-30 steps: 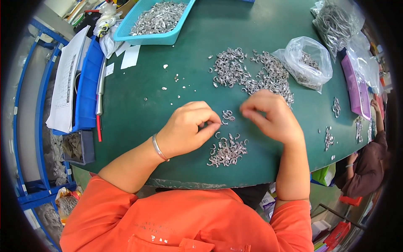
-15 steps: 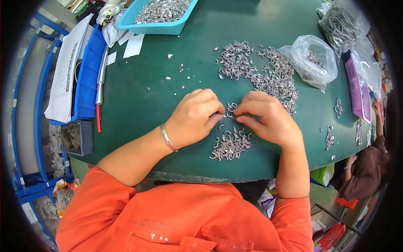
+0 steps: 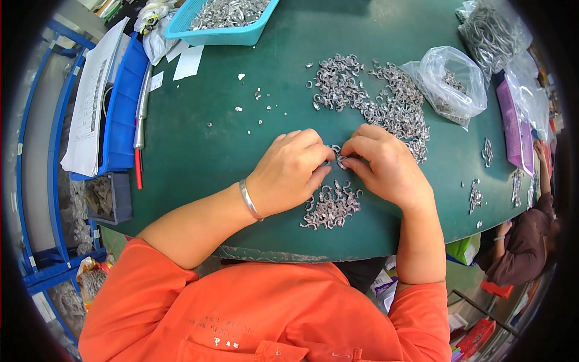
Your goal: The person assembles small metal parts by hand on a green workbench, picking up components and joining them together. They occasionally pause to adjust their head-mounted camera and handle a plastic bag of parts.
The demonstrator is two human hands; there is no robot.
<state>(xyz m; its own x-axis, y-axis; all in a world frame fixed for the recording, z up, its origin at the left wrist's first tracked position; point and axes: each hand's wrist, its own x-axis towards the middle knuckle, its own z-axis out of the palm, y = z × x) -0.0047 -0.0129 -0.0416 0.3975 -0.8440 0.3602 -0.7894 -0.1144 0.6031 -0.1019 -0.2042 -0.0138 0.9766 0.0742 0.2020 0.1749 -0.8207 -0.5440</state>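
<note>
Over the green table (image 3: 211,157), my left hand (image 3: 288,169) and my right hand (image 3: 389,169) face each other with a narrow gap between the fingertips. Small curved grey metal pieces (image 3: 341,160) lie in that gap. My right thumb and index finger close on one of them. The fingers of my left hand are bent together close by; whatever they hold is hidden. Just nearer to me is a small heap of curved metal pieces (image 3: 332,208). Beyond my right hand spreads a larger pile of loose curved metal pieces (image 3: 395,105).
A turquoise basket (image 3: 256,35) of metal parts stands at the far left. A clear plastic bag (image 3: 467,75) of pieces lies beyond the pile, near a purple basket (image 3: 511,130). At left are a blue bin (image 3: 123,130) and papers (image 3: 90,114). A co-worker (image 3: 525,247) sits at right.
My left hand has shifted slightly right, toward my right hand. My right fingertips have come onto a curved metal piece in the gap. The view has shifted slightly.
</note>
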